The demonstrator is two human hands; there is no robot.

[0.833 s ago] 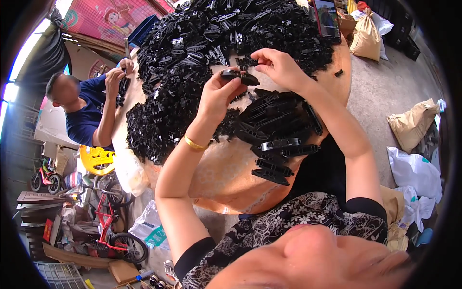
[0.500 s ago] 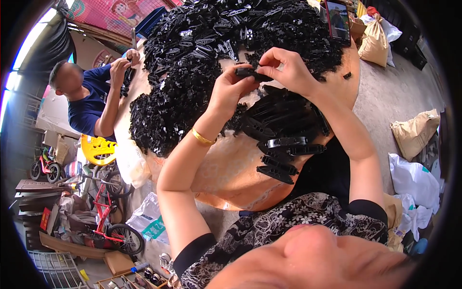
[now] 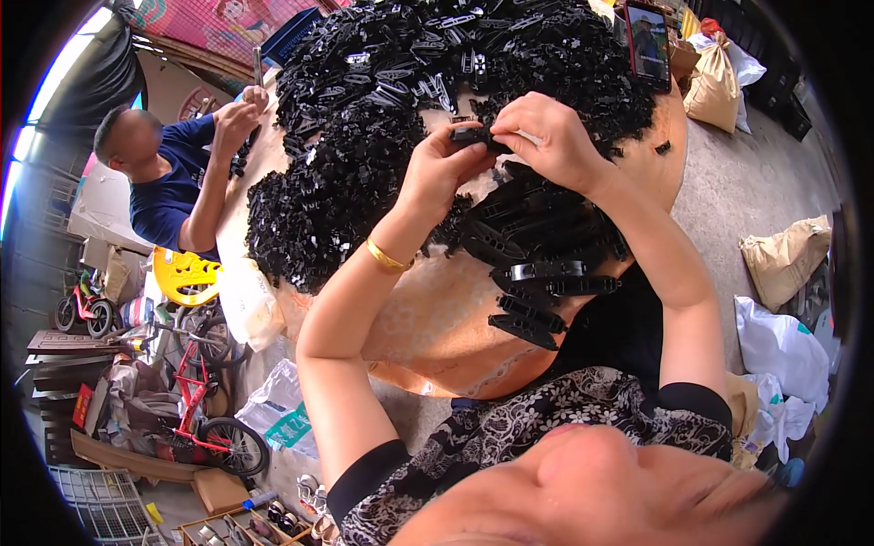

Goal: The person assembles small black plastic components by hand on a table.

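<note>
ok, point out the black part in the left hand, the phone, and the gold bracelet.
black part (image 3: 469, 136), head view: its exposed middle.
phone (image 3: 648, 47), head view: middle of its screen.
gold bracelet (image 3: 386, 257), head view: the visible front of its band.

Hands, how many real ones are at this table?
4: the wearer's left hand and right hand, both at a black part; the co-worker's nearer hand and farther hand, partly overlapping, left of the table.

The held black piece (image 3: 470, 135) looks like smooth plastic, as does the heap of black parts (image 3: 319, 164), glossy in places. The orange desk (image 3: 410, 314) has a soft sheen; the bracelet (image 3: 385, 257) is shiny metal, the floor (image 3: 715, 196) matt concrete.
</note>
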